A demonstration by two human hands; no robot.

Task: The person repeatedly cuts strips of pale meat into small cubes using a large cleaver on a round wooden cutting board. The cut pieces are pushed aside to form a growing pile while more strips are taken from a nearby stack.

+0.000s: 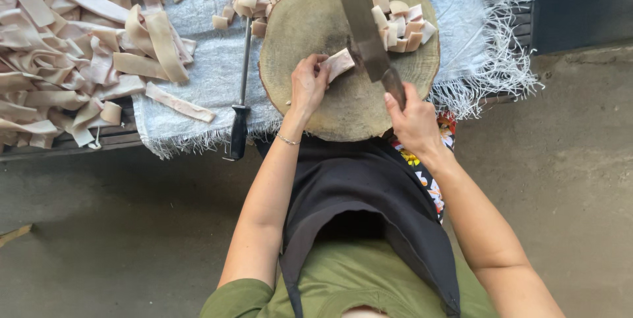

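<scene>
1. My right hand (414,120) is fisted tight round the dark handle of the long flat steel cleaver (364,28); the blade angles up-left across the round rough wooden chopping block (310,28).
2. My left hand (308,85) has its fingers curled, pinning the pale pink rubbery strip (340,63) on the block, the blade just beside it.
3. Both forearms reach forward, wrists bent down.
4. Cut pale chunks (400,26) are piled right of the blade; long uncut strips (72,47) lie far left on the white fringed cloth (211,74).

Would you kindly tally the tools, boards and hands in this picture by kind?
Cleavers: 1
Sharpening rods: 1
Round wooden chopping boards: 1
Hands: 2, left and right
Total: 5
</scene>
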